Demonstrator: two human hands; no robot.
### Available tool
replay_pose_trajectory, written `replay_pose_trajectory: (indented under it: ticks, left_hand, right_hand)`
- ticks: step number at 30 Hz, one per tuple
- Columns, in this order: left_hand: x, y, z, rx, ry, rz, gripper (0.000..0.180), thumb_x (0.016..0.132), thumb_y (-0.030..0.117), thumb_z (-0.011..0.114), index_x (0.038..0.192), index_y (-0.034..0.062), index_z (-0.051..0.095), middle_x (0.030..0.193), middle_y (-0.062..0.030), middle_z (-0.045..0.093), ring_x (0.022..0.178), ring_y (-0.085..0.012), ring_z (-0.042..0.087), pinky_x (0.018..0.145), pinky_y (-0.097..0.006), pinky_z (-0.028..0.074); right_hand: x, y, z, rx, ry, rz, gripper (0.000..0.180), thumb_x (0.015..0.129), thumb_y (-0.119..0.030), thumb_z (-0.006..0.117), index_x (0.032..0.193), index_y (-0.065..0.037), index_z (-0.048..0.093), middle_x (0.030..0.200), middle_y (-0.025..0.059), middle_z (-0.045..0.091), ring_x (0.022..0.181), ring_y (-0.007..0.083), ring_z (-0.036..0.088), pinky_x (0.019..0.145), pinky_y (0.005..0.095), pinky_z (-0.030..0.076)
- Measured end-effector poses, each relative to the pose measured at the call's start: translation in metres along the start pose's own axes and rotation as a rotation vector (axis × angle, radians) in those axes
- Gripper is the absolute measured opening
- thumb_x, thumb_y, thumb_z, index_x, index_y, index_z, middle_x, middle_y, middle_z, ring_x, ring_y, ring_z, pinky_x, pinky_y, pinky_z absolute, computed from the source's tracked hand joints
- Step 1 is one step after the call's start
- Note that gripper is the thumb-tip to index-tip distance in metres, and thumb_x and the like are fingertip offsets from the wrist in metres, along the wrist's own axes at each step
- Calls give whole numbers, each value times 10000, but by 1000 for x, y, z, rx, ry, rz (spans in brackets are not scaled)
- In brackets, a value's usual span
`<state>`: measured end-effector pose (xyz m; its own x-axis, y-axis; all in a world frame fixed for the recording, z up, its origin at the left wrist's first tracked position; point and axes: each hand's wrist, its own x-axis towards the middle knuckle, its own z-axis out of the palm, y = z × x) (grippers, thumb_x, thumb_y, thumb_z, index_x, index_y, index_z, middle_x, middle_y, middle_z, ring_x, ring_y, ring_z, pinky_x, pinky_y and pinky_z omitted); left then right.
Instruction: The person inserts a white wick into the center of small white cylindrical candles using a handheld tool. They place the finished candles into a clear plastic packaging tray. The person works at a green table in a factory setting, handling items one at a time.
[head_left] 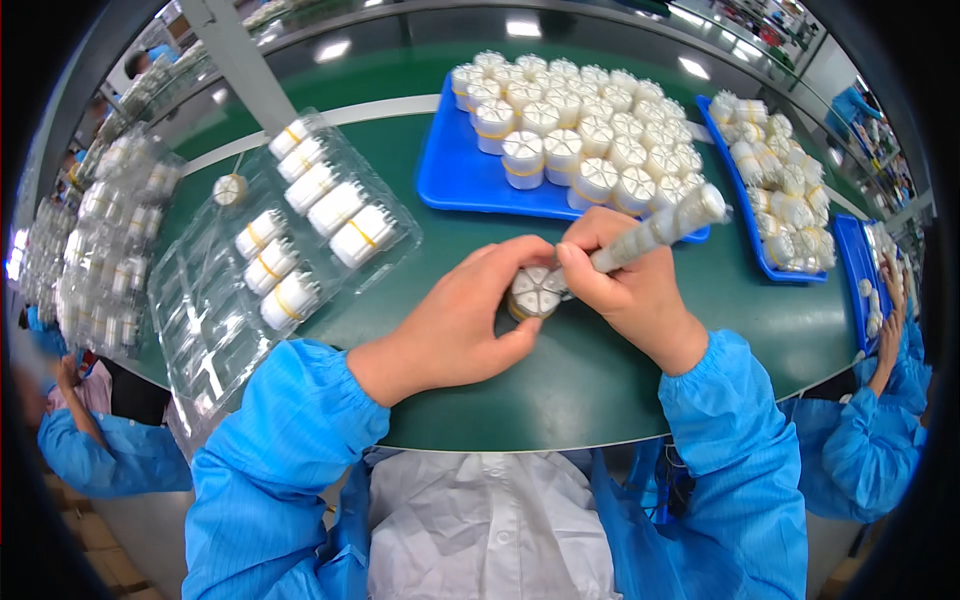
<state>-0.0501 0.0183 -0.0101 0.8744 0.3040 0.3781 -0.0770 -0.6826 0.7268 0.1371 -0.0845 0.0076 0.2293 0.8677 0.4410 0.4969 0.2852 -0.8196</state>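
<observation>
My left hand [450,325] is curled, thumb and fingers closed round a short white cylinder bundle [536,290]. The bundle stands upright on the green table, its round top divided into wedge-shaped sections. In my right hand [635,295] is a thick, whitish, translucent stick-like tool [665,228], slanting up to the right. Its lower end meets the right side of the bundle's top; my fingers partly hide that tip. Beyond both hands, a blue tray [432,185] holds many similar upright bundles with yellow bands.
A clear plastic compartment tray [195,330] lies at the left, with several banded bundles [335,208] on their sides in it. One bundle [230,188] stands by its far edge. Another filled blue tray [800,275] is at right. Co-workers' blue sleeves [875,450] show at both sides.
</observation>
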Motion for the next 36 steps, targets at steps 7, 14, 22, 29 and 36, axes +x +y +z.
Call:
replay_pose_trajectory:
  ticks: [7,14,22,29,36]
  left_hand:
    - [-4,13,-26,-9,12,-3,563,900,120,709,1393,20,457,1289,-213,580,1189,-378,597,1003,-422,489]
    - [-41,-25,-166,858,411,-237,511,892,95,704,1364,43,517,1287,-180,616,1163,-379,590,1004,-442,480]
    - [-67,-58,-235,1103,320,-567,357,883,86,663,1238,85,625,1114,-171,648,1120,-367,606,967,-475,490]
    - [-82,-95,-286,919,175,-372,410,824,-126,562,1167,86,639,1285,-121,649,1204,-340,605,1023,-414,475]
    - [-70,-104,-305,679,170,-627,520,831,39,731,1316,68,548,1244,-119,661,1113,-277,629,992,-389,486]
  right_hand:
    - [-1,-10,-8,222,197,185,145,954,-79,667,826,-18,637,785,37,631,552,59,511,466,233,372]
    - [-3,-5,-1,-52,33,-33,137,921,-53,688,811,-3,624,757,42,590,612,105,527,538,277,405]
    - [-3,-6,2,-127,8,-59,146,892,-27,701,784,-5,605,725,57,595,626,131,537,560,295,413]
    - [-3,-3,3,-129,1,-47,143,888,-23,710,789,-5,607,711,57,599,623,127,563,550,285,423]
    - [-4,-4,5,-135,-27,-4,145,887,-34,720,787,-15,618,723,58,631,613,122,602,536,275,438]
